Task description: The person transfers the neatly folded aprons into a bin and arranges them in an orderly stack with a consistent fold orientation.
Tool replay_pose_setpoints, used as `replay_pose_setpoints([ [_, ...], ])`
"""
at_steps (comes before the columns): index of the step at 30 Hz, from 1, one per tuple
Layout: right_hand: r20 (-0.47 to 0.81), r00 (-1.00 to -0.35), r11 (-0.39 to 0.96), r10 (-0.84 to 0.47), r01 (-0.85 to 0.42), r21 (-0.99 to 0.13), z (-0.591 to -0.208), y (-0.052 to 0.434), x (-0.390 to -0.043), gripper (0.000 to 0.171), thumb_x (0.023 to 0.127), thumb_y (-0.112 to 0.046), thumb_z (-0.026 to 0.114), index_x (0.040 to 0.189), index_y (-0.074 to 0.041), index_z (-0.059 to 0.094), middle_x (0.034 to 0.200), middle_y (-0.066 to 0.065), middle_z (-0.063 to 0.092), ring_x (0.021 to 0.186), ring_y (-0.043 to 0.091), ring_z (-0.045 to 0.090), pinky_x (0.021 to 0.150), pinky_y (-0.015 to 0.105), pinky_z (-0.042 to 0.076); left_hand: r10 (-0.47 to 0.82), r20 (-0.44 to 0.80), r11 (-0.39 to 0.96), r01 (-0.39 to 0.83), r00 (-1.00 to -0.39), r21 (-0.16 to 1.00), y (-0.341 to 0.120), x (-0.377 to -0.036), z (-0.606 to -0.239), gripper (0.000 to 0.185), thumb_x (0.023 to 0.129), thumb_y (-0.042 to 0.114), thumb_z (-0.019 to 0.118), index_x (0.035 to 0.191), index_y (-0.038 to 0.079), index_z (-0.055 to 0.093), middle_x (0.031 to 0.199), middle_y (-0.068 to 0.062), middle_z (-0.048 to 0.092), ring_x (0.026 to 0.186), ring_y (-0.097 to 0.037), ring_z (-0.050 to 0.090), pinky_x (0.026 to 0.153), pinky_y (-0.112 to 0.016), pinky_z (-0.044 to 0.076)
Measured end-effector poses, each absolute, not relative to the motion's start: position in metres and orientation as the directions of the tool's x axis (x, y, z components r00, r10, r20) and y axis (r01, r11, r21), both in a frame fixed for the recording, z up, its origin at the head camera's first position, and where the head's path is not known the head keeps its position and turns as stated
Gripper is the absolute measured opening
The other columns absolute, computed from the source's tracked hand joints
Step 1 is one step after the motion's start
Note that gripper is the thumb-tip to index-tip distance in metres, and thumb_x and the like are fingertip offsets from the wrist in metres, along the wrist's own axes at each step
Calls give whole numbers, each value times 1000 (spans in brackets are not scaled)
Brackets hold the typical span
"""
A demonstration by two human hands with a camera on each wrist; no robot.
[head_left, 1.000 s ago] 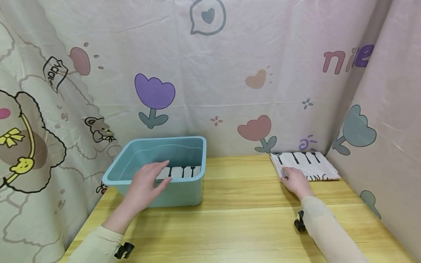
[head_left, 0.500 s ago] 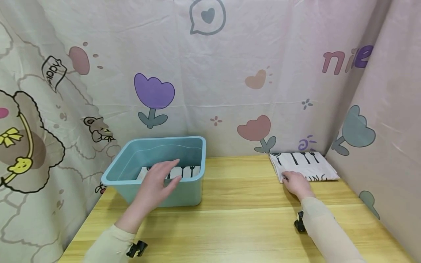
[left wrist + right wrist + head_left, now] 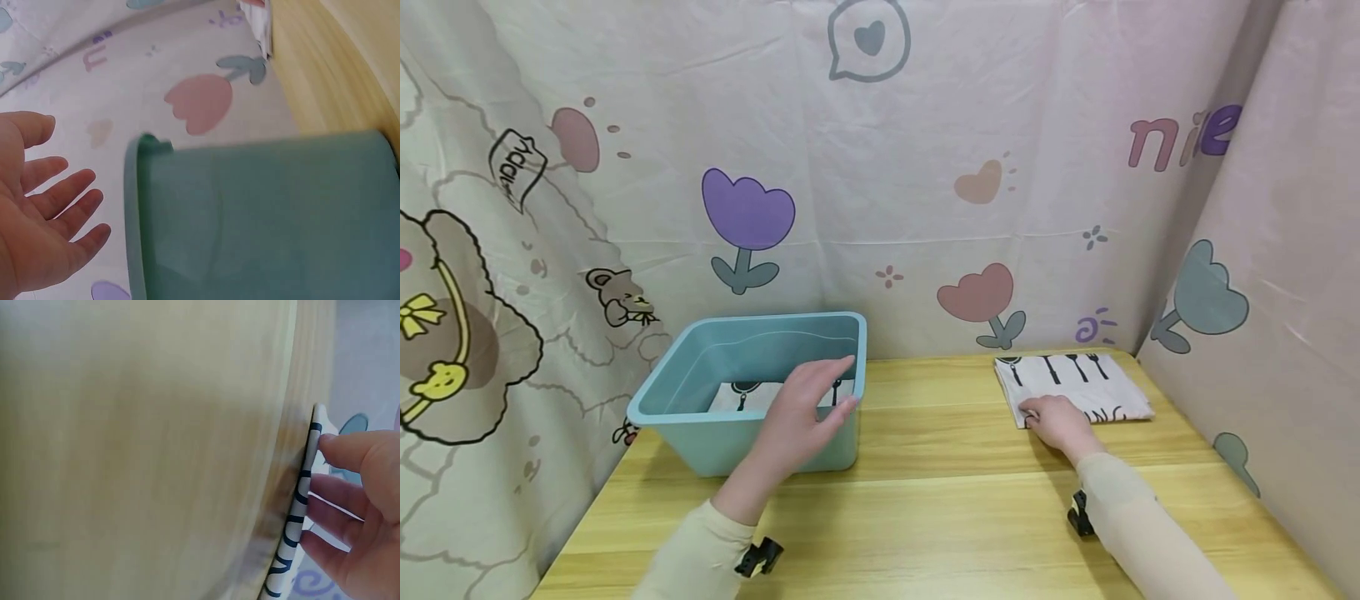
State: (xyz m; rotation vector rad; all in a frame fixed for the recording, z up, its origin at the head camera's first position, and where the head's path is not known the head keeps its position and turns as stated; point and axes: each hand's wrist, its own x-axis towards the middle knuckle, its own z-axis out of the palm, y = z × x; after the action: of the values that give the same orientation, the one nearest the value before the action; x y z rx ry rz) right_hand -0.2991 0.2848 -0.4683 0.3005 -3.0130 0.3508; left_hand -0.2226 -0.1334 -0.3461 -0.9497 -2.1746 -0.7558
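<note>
A white folded cloth [image 3: 1078,387] printed with black cutlery and lettering lies flat at the table's far right. My right hand [image 3: 1060,423] is at its near left corner, thumb and fingers pinching the edge. The right wrist view shows the thumb and several fingers at the edge of the cloth [image 3: 294,519]. Inside a blue-green plastic bin [image 3: 737,414] on the left lies another white cutlery-print cloth [image 3: 722,397], partly covered by the bin's front rim and my hand. My left hand [image 3: 801,421] hovers in front of the bin's right part, fingers spread and holding nothing.
The wooden table [image 3: 940,500] spans the front. A patterned curtain [image 3: 880,167] hangs behind it and on both sides, close to the bin and the cloth.
My left hand has moved right along the bin's front. The right hand has drawn the folded cloth slightly left and nearer, away from the back curtain. The bin stays put.
</note>
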Motion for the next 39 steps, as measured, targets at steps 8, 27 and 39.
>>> replay_pose_setpoints([
  [8, 197, -940, 931, -278, -314, -185, -470, 265, -291, 21, 87, -11, 73, 108, -10, 75, 98, 11, 71, 94, 35, 65, 86, 51, 51, 439, 721, 522, 806, -536, 280, -101, -221, -346, 50, 87, 13, 75, 133, 1, 59, 128, -12, 63, 120, -32, 54, 101, -50, 44],
  [27, 251, -867, 860, -430, -478, -179, -467, 206, -260, 22, 79, -10, 81, 101, -14, 77, 81, -1, 63, 75, 18, 59, 68, 34, 51, 291, 385, 485, 482, -876, 729, -40, -232, -400, 45, 97, 25, 64, 139, 8, 56, 133, -8, 60, 121, -25, 56, 102, -46, 45],
  [39, 298, -800, 789, -521, -584, -189, -469, 176, -249, 23, 76, -8, 82, 98, -13, 77, 75, -6, 56, 64, 9, 48, 57, 26, 44, 143, 185, 503, 232, -972, 833, -31, -243, -428, 49, 98, 28, 63, 140, 5, 54, 135, -13, 58, 124, -32, 54, 103, -51, 43],
])
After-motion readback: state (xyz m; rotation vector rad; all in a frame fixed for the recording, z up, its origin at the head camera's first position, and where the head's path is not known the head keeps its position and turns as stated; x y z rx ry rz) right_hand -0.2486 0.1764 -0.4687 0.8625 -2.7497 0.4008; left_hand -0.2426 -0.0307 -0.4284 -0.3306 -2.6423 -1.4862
